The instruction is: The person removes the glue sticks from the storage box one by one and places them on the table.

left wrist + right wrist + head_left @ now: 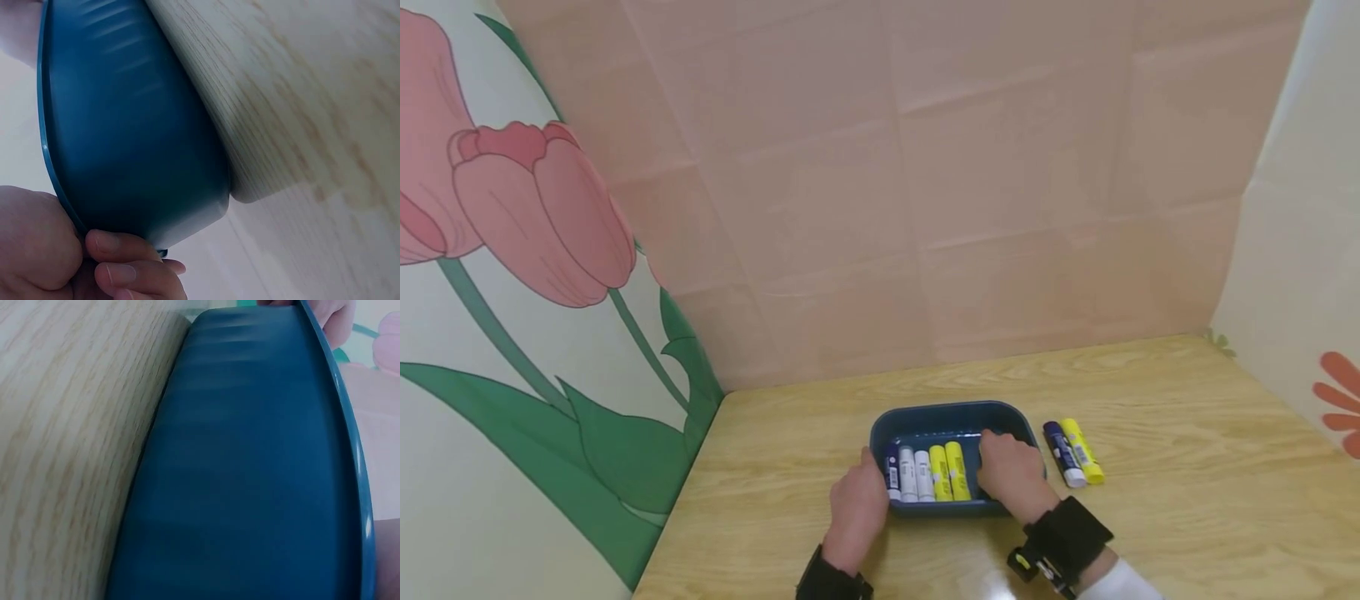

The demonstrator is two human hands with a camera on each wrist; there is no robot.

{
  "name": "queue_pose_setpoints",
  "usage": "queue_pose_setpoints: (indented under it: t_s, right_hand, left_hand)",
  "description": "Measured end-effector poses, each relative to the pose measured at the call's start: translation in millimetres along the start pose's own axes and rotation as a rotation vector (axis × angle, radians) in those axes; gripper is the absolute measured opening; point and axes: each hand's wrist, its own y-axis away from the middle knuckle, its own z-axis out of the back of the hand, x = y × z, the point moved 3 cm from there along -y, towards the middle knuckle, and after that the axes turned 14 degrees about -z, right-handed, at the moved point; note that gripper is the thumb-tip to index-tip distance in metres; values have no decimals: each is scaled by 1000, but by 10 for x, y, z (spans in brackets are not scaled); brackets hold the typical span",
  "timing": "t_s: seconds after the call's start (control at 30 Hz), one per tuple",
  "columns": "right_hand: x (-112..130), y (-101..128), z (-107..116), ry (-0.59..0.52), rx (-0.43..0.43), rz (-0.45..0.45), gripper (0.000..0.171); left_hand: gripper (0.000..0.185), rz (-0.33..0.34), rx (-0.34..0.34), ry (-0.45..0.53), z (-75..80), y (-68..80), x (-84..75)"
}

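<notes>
A dark blue rectangular tray [925, 508] stands on the wooden table. Along its left part lie several glue sticks side by side: a navy one [892, 473], two white ones [916, 475] and two yellow ones [949, 472]. My left hand [859, 498] grips the tray's left end, its curled fingers [128, 275] against the outer wall in the left wrist view. Over the tray's right part, my right hand [1011, 471] reaches down inside with bent fingers. Its fingertips are hidden, and I cannot tell whether they hold anything.
Right of the tray, a navy glue stick with a white end [1064, 454] and a yellow glue stick [1082, 452] lie side by side on the table [1187, 467]. A pinkish sheet [940, 192] closes off the back, and a tulip-printed panel [542, 208] stands at left.
</notes>
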Motion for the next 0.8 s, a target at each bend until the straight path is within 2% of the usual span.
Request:
queue_pose_setpoints:
  t_s: [0.17,0.37,0.8]
  right_hand:
    - [-14,-23,-23,-13,24,-9,43]
    - [-44,-42,-40,-33,46,-16,55]
    - [-56,-36,-64,-72,60,-1,60]
  left_hand:
    - [42,-14,-26,-2,10,5,3]
    - [42,-8,-2,20,8,0,6]
    - [41,1,5,10,-30,-16,25]
